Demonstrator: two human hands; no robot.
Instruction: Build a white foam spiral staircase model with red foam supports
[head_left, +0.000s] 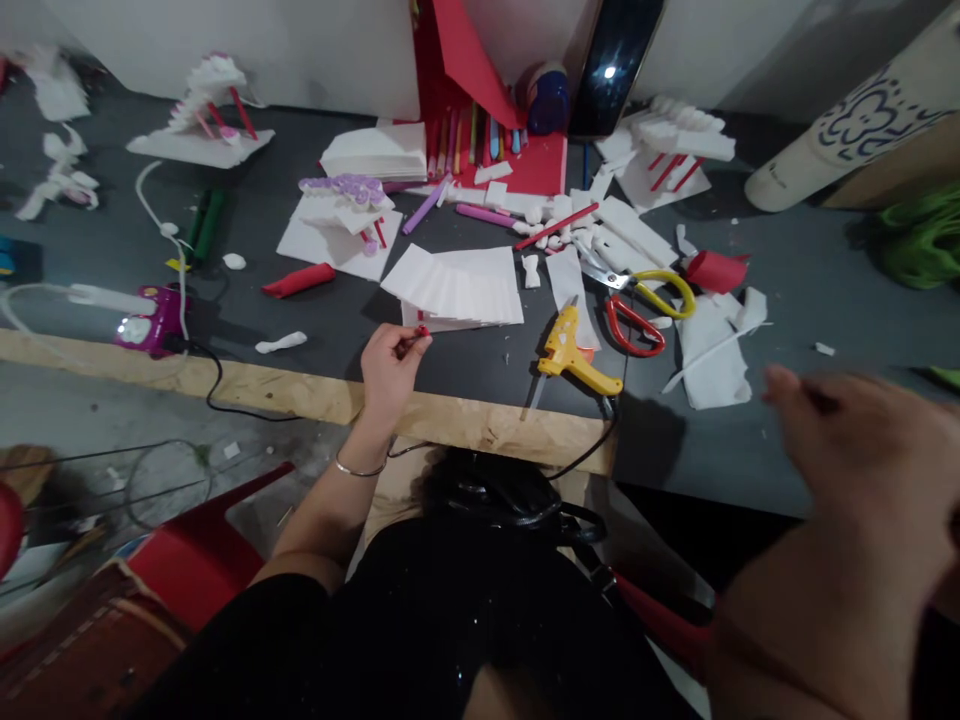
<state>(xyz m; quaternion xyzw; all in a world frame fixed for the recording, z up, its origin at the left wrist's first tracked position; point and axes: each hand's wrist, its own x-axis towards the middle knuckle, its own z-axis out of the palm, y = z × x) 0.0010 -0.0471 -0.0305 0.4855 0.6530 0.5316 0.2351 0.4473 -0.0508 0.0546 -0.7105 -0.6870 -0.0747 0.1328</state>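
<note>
My left hand is closed in a pinch at the front of the table, with a small red piece between thumb and fingertips. Just beyond it stands a pleated white paper piece on a white base. Over the table's right side, my right hand is raised and blurred, so what its fingers do is unclear. A yellow glue gun lies between the hands. Scissors with one yellow and one red handle rest behind it, near a red paper roll and white paper scraps.
Paper models with red posts stand at the left, middle and right. A purple socket block with cables sits at left. At the back are a phone, markers and a white tumbler.
</note>
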